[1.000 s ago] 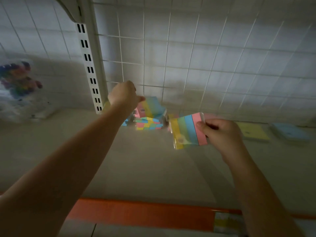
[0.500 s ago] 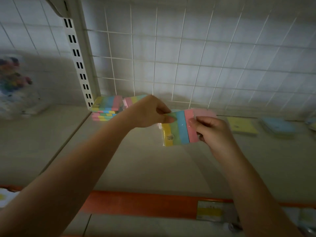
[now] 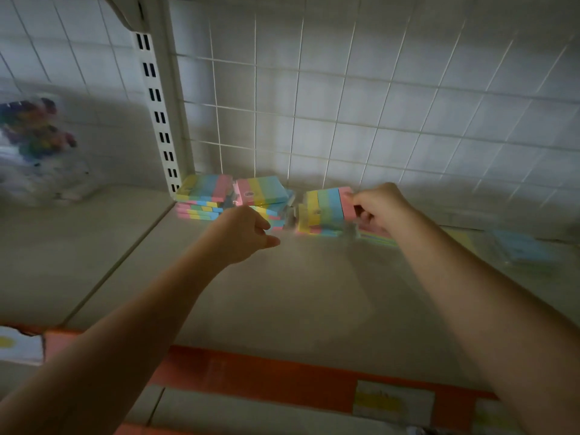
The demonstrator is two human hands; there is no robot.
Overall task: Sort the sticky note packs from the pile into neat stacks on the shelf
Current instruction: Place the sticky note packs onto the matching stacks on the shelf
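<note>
My right hand (image 3: 381, 205) pinches the pink edge of a striped sticky note pack (image 3: 328, 205) and holds it over a low stack of striped packs (image 3: 317, 230) on the shelf (image 3: 298, 293). Two more stacks of striped packs stand at the back: one against the upright (image 3: 204, 196), one beside it (image 3: 260, 193). My left hand (image 3: 248, 233) hovers in front of that middle stack with its fingers curled, holding nothing.
A slotted white upright (image 3: 158, 111) and a wire grid back panel (image 3: 361, 114) close off the rear. A yellow pack (image 3: 464, 241) and a blue pack (image 3: 524, 249) lie at the right. A clear bag of coloured items (image 3: 34, 146) sits far left. An orange price rail (image 3: 257, 376) runs along the front edge.
My right hand has carried the striped pack back toward the stacks. My left hand has let go of the pack and drawn away to the left.
</note>
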